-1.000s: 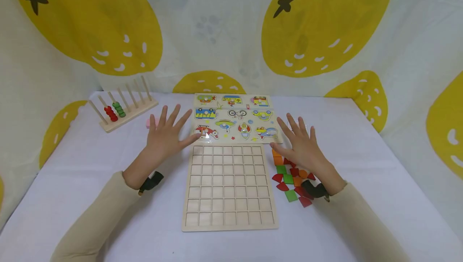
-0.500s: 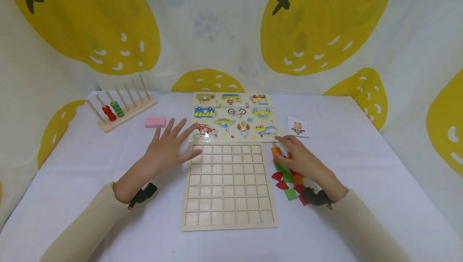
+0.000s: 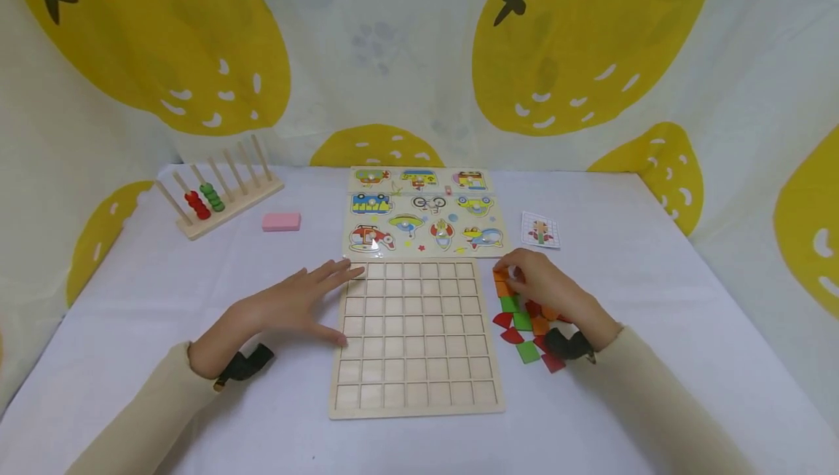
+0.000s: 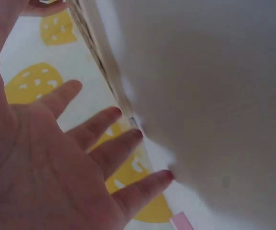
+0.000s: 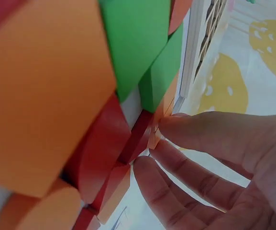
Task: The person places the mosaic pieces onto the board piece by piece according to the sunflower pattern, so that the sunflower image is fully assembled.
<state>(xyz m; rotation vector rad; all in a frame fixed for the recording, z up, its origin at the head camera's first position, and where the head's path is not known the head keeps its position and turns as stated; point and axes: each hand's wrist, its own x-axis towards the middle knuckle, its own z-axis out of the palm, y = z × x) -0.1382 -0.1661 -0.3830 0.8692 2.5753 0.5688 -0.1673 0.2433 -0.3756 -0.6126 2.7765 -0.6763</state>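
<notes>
Orange tile point(image 3: 502, 276) sits at the far end of the loose tile pile point(image 3: 531, 326), just right of the wooden grid board point(image 3: 416, 338), near its far right corner. Right hand point(image 3: 547, 293) is over the pile w/ thumb and fingers curled in, pinching that orange tile at its edges; wrist view shows the fingertips point(image 5: 164, 125) touching thin orange and red pieces point(image 5: 104, 158) stacked close together. Left hand point(image 3: 288, 305) lies flat w/ fingers straight and spread, holding nothing, fingertips on the board's left edge.

Handling, as a judgement: tile looks like thin painted wood, so light, stiff, smooth-faced, prob. a bit slippery on flat sides. Not fragile. Best hold is an edge pinch, thumb one side, index opposite, since the faces lie flat on the cloth and give little to grab. Neighbours are touching it, so a careless lift could drag green point(image 3: 510, 306) or red ones along.

Beyond the board lies a vehicle peg puzzle point(image 3: 422, 211); right of that, a small pattern card point(image 3: 540, 229). Left of the puzzle: pink block point(image 3: 281, 221), bead rack point(image 3: 219, 194).
</notes>
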